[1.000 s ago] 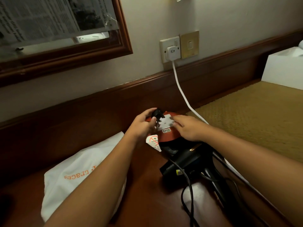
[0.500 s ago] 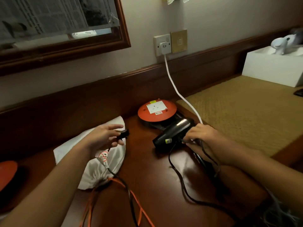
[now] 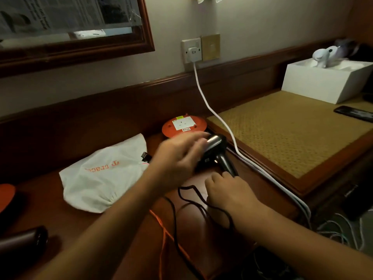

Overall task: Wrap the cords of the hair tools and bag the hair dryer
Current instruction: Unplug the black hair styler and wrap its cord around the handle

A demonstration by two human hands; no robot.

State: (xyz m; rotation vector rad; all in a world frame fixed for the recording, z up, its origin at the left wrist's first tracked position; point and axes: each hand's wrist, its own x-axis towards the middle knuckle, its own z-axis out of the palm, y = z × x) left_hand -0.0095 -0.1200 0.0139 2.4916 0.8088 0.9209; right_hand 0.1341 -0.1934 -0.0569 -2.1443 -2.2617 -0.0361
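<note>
The black hair dryer point(image 3: 219, 147) lies on the wooden desk in front of the orange extension reel point(image 3: 184, 126), its handle pointing toward me. My left hand point(image 3: 177, 158), blurred, reaches across with fingers spread onto the dryer's barrel. My right hand point(image 3: 230, 191) is closed around the end of the handle where the black cord point(image 3: 192, 200) comes out and loops over the desk. The cord's plug point(image 3: 145, 156) rests on the edge of the white drawstring bag point(image 3: 101, 176), which lies flat to the left.
A white cable point(image 3: 214, 112) runs from the wall socket point(image 3: 191, 50) along the raised woven mat point(image 3: 282, 130). On the mat sit a white box point(image 3: 323, 83) and a phone point(image 3: 353, 113). An orange cord point(image 3: 162, 227) crosses the desk. A dark cylindrical tool point(image 3: 24, 239) lies lower left.
My left hand pulled the plug from the reel, released it on the bag, and swung right onto the dryer. The dryer turned so its handle faces me, with my right hand at the handle's end.
</note>
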